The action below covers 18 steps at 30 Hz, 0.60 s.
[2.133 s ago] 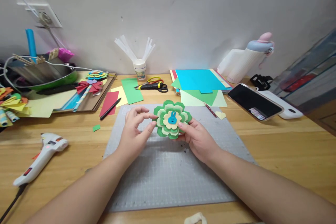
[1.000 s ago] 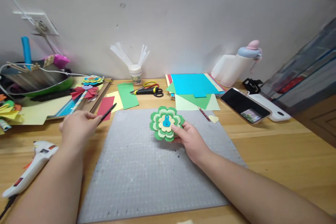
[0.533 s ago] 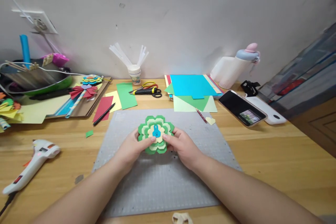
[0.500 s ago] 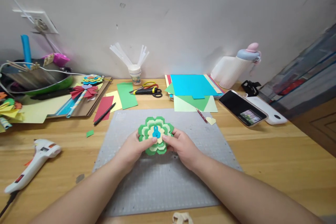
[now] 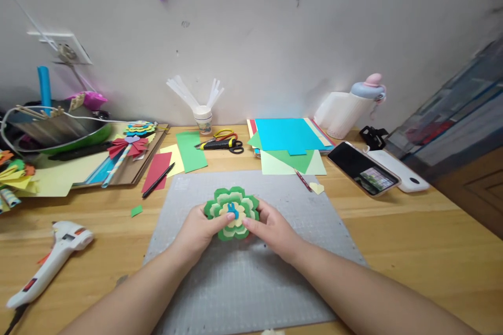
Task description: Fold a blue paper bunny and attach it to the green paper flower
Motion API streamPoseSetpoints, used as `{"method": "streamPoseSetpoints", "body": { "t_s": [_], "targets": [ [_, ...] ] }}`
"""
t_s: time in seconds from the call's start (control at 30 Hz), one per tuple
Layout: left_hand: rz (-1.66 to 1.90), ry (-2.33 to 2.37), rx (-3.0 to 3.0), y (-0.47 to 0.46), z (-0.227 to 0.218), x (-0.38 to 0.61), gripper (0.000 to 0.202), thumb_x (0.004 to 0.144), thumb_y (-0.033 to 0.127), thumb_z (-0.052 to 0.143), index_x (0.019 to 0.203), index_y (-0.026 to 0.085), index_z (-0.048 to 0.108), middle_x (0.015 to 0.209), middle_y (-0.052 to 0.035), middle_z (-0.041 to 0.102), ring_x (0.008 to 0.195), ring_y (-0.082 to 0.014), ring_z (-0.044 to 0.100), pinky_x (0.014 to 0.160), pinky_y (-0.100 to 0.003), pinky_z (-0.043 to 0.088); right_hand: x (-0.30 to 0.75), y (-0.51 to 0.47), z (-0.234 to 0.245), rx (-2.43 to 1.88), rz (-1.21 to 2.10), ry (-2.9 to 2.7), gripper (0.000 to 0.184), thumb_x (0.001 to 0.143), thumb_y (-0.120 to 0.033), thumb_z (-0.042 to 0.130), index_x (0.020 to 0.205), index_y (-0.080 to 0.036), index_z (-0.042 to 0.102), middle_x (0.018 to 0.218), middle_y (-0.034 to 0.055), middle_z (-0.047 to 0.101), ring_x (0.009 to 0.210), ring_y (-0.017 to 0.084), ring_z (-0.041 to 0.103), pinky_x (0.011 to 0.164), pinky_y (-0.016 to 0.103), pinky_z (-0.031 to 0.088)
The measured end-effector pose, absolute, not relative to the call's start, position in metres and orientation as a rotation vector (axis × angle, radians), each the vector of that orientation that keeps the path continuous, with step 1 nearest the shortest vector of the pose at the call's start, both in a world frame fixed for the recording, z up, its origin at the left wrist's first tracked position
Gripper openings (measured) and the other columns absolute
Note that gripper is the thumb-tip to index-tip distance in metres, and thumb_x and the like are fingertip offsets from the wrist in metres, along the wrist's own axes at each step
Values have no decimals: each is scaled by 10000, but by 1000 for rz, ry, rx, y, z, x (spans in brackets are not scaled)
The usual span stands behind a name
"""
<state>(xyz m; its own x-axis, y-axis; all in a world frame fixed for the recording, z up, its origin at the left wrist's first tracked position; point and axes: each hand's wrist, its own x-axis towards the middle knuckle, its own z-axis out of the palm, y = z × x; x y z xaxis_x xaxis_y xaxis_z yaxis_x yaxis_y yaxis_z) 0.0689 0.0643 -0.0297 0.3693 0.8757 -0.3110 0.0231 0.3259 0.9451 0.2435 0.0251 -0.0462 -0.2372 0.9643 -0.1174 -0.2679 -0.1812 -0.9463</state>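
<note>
Between both hands is a layered paper flower [image 5: 231, 233], dark green outside, pale green within, cream at the centre. A small blue rabbit-shaped cutout [image 5: 232, 210] lies on its middle. My left hand [image 5: 200, 227] grips the flower's left side, its thumb resting across the petals by the blue cutout. On the opposite side my right hand [image 5: 273, 227] holds the flower, thumb on the cream centre. The other fingers of both hands are mostly hidden behind the flower. It is held above the grey cutting mat [image 5: 298, 282].
A glue gun [image 5: 51, 264] lies at left, near a black pen [image 5: 158, 180]. Behind the mat are scissors and a cutter [image 5: 220, 144], a paper cup of white sticks [image 5: 203, 119] and stacked coloured paper [image 5: 291, 136]. A phone [image 5: 363, 169] and a bottle [image 5: 349, 110] stand at right.
The camera view has tipped slightly upward, so most things appear lower. The flower is tilted a little differently, and my left thumb now overlaps part of the blue cutout. Both hands keep their hold.
</note>
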Motion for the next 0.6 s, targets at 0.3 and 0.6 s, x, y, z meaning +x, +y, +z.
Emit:
{"method": "streamPoseSetpoints", "body": {
  "t_s": [0.3, 0.6],
  "targets": [
    [819, 1167, 1190, 74, -36, 69, 482, 586, 432, 810, 965, 170, 666, 948, -68, 712, 861, -229, 648, 747, -312, 513, 246, 34, -49, -1063, 1618, -962, 389, 723, -463, 743, 974, -188, 631, 829, 11, 684, 665, 133, 624, 546, 232, 501],
    [1188, 1386, 1196, 95, -45, 54, 447, 732, 449, 651, 1098, 217, 540, 1102, -65, 541, 1058, -225, 507, 889, -346, 399, 249, 44, -40, -1294, 1727, -812, 355, 794, -435, 629, 1027, -173, 577, 846, 67, 710, 637, 142, 668, 469, 216, 524]
  ]
}}
